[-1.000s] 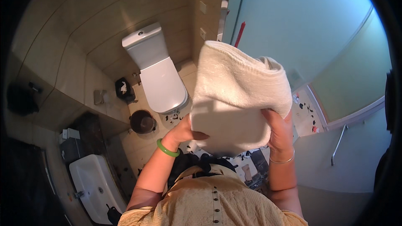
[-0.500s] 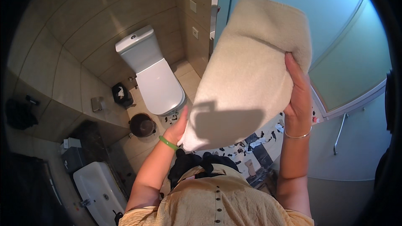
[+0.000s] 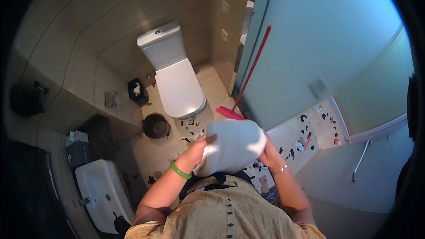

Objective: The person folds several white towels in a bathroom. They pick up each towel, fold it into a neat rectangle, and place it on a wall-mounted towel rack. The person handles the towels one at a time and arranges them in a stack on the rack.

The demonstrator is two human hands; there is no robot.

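A folded pale towel (image 3: 231,144) is held in front of my waist, between both hands. My left hand (image 3: 197,152), below a green bangle, grips its left side with the thumb on top. On the opposite edge, my right hand (image 3: 268,152) is closed around the towel; its fingers are partly hidden behind the cloth. Bright patches of light fall on the towel's upper face.
Ahead stands a white toilet (image 3: 180,88) with its lid down. Beside it are a black bin (image 3: 138,92) and a brown bucket (image 3: 156,126). A red broom (image 3: 252,75) leans by the frosted glass door (image 3: 305,53). Dark scraps (image 3: 290,152) litter the floor; a washbasin (image 3: 99,186) is at left.
The towel has been folded down to a shorter bundle and brought closer to my body. My right hand has dropped lower and nearer the left one. The red broom has come into sight.
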